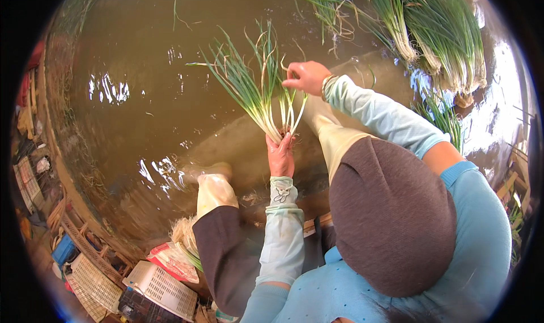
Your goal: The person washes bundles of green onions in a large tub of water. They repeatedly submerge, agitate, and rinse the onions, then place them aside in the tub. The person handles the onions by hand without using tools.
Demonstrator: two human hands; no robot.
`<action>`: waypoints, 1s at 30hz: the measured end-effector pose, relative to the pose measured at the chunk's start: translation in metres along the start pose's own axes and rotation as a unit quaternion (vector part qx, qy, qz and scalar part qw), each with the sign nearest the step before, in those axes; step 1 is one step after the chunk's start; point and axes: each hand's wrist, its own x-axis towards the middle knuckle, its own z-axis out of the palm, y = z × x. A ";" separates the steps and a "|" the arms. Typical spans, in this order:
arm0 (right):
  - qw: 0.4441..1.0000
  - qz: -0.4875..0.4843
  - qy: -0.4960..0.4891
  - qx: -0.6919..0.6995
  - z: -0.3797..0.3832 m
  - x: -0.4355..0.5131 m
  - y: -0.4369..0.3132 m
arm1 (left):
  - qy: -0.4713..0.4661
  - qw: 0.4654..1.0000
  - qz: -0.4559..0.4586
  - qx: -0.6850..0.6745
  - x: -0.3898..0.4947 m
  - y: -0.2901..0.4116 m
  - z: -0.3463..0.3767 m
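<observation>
My left hand (281, 155) grips a bunch of green onions (261, 97) by the root end, with the green tops fanned out above the muddy water (140, 89). Just right of the tops is my right hand (309, 77), its fingers pinched on a thin leaf strand (284, 63). Some white stalks stand apart from the main bunch below it. Both forearms wear pale sleeves. My legs, in light waterproof boots or covers, reach into the water on either side of my left arm.
Piled green onions (450, 38) lie at the upper right, with loose leaves (327, 12) beside them. At the lower left, beyond the basin edge (70, 182), are plastic crates (163, 287), a red-and-white sack (174, 261) and a blue container (63, 250).
</observation>
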 end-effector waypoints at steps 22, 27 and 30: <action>0.965 0.102 0.236 0.052 -0.100 0.034 0.038 | 0.009 0.999 0.034 -0.015 0.003 0.007 0.023; 0.972 0.048 -0.113 0.201 -0.048 0.020 0.024 | -0.001 0.999 0.026 -0.018 0.005 -0.006 0.015; 0.950 0.124 -0.223 0.181 0.003 0.012 0.014 | -0.008 1.000 0.018 -0.020 0.005 -0.005 0.016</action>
